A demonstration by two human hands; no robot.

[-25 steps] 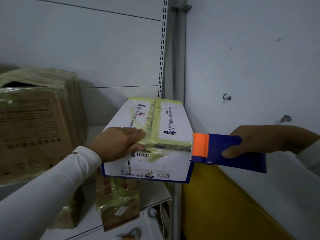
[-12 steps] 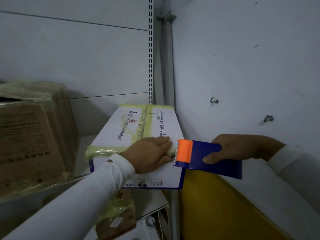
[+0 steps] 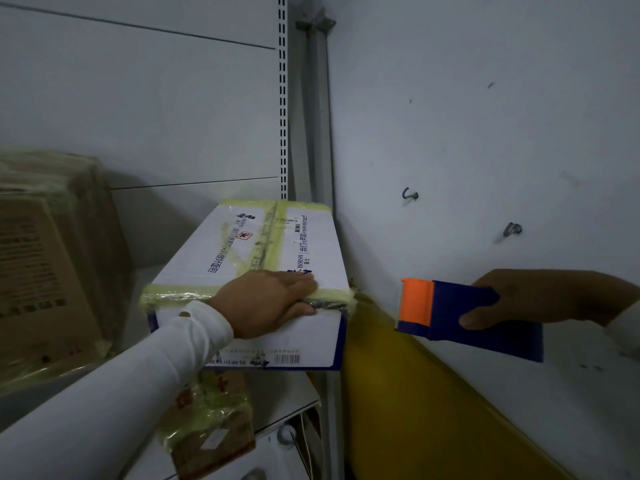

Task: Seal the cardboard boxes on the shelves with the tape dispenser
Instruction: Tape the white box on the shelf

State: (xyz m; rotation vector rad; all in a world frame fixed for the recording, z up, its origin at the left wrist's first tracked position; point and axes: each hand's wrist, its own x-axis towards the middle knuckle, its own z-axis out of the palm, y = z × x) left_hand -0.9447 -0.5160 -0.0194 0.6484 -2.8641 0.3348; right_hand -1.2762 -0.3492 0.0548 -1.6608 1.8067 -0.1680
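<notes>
- Wall [image 3: 485, 116]: pale, marked with small dark specks, standing to the right of the white box and meeting its right edge. Two small hooks [image 3: 410, 195] are fixed to it above the tape dispenser.
- Shelf panel [image 3: 138, 98]: pale backing behind the white box, with a slotted metal upright [image 3: 283, 98] rising at the box's far right corner.
- Brown box [image 3: 52, 265]: stands on the shelf left of the white box, apart from it, wrapped in yellowish film.
- Yellow panel [image 3: 398, 410]: leans along the wall, below and right of the white box.
- White box [image 3: 304, 244]: lies flat on the shelf, blue-edged, with printed text and a barcode on its near side. A yellowish tape strip [image 3: 266, 237] runs front to back along its centre seam; another strip [image 3: 173, 294] crosses its near top edge, crumpled at the right corner.
- Small brown carton [image 3: 214, 420]: on the lower shelf, under the white box's front edge, film-wrapped.
- Left hand [image 3: 266, 303]: palm down on the white box's crosswise tape; fingers [image 3: 298, 280] straight and pressed together, thumb along the front edge. White sleeve [image 3: 138, 375].
- Right hand [image 3: 540, 296]: right of the white box, fingers curled round the tape dispenser, thumb on its near face.
- Tape dispenser [image 3: 450, 313]: blue body, orange toothed head pointing at the white box, held clear of the box's right edge.
</notes>
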